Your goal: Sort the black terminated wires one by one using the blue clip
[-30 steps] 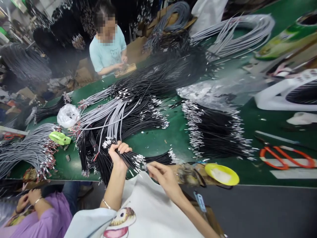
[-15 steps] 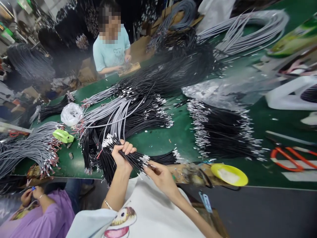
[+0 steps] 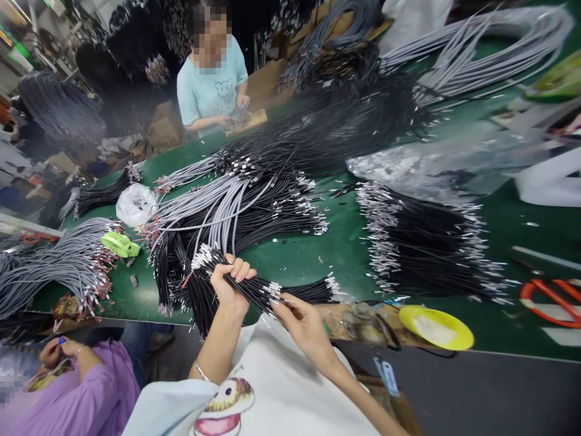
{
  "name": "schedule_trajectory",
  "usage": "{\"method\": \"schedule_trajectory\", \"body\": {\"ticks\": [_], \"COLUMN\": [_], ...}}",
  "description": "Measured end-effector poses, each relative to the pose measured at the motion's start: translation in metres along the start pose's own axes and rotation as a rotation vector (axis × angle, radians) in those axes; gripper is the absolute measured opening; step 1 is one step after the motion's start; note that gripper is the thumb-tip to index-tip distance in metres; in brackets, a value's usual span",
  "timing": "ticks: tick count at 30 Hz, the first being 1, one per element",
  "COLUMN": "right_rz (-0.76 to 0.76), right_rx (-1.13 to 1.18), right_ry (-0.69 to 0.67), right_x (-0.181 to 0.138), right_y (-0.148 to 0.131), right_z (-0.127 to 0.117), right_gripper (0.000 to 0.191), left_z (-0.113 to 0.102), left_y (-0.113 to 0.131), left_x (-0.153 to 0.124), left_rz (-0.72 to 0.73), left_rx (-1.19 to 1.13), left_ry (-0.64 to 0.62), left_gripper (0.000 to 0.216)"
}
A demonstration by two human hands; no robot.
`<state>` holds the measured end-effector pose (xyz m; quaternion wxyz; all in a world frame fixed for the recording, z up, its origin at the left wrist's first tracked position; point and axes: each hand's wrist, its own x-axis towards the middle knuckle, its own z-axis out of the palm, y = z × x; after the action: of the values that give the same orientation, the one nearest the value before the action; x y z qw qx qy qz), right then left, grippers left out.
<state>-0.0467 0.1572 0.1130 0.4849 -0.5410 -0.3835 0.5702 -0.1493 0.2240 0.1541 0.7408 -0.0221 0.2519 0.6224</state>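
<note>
My left hand [image 3: 233, 283] is closed around a bundle of short black cables [image 3: 258, 293] with white and silvery ends. The bundle slants down to the right above the table's front edge. At its lower right end, the thumb and fingers of my right hand [image 3: 305, 327] are pinched on the cable tips. How many tips they hold is hidden. Just behind my left hand, a pile of black cables [image 3: 167, 266] lies under grey cables [image 3: 218, 212]. More black cables [image 3: 313, 290] lie beyond my right hand.
A wide stack of black cables [image 3: 429, 248] lies to the right, near orange-handled scissors [image 3: 551, 303] and a yellow dish [image 3: 438, 327]. Leftward are a green handheld fan [image 3: 120, 244] and a plastic bag [image 3: 135, 205]. One co-worker [image 3: 211, 91] is across the table, another [image 3: 86, 387] at my left.
The whole view has shifted, so the table and its things appear farther right. Both hands stay on the bundle with almost the same grip.
</note>
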Motion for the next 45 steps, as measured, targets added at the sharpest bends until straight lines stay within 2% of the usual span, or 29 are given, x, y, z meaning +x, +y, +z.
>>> {"method": "schedule_trajectory", "body": {"ticks": [8, 14, 18, 21, 25, 27, 30, 32, 34, 38, 40, 45], "right_rz": [0.042, 0.118, 0.186, 0.186, 0.214, 0.224, 0.352, 0.466, 0.514, 0.472, 0.452, 0.38], "right_rx": [0.045, 0.059, 0.061, 0.145, 0.384, 0.488, 0.705, 0.822, 0.878, 0.932, 0.925, 0.888], "right_ry": [0.024, -0.037, -0.105, -0.104, -0.047, 0.046, 0.155, 0.111, 0.022, -0.009, -0.019, -0.022], "right_x": [-0.001, -0.001, -0.001, -0.003, 0.0, 0.005, 0.014, 0.018, 0.021, 0.024, 0.025, 0.024], "right_y": [-0.002, -0.002, 0.0, 0.001, 0.005, 0.005, -0.001, -0.009, -0.018, -0.031, -0.032, -0.029], "right_z": [0.0, 0.001, -0.001, -0.003, 0.0, 0.004, 0.012, 0.018, 0.023, 0.027, 0.025, 0.023], "right_gripper": [0.044, 0.049, 0.054, 0.048, 0.038, 0.035, 0.039, 0.036, 0.031, 0.027, 0.028, 0.032], "left_z": [0.0, -0.001, -0.009, -0.012, -0.004, 0.004, 0.014, 0.016, 0.013, 0.007, 0.008, 0.014], "left_y": [-0.003, -0.003, -0.005, -0.007, -0.006, -0.006, -0.009, -0.015, -0.023, -0.031, -0.027, -0.01], "left_x": [-0.001, 0.001, 0.004, 0.003, -0.005, -0.012, -0.023, -0.029, -0.032, -0.033, -0.031, -0.027], "left_rz": [0.007, 0.027, 0.105, 0.215, 0.406, 0.467, 0.515, 0.549, 0.559, 0.555, 0.556, 0.42], "left_rx": [-0.033, -0.065, -0.05, -0.012, 0.063, 0.101, 0.151, 0.214, 0.316, 0.414, 0.373, 0.227], "left_ry": [0.013, 0.122, 0.202, 0.22, 0.164, 0.122, 0.065, 0.028, -0.008, -0.048, -0.05, 0.001], "left_gripper": [0.01, 0.01, 0.013, 0.014, 0.016, 0.018, 0.021, 0.025, 0.028, 0.029, 0.033, 0.033]}}
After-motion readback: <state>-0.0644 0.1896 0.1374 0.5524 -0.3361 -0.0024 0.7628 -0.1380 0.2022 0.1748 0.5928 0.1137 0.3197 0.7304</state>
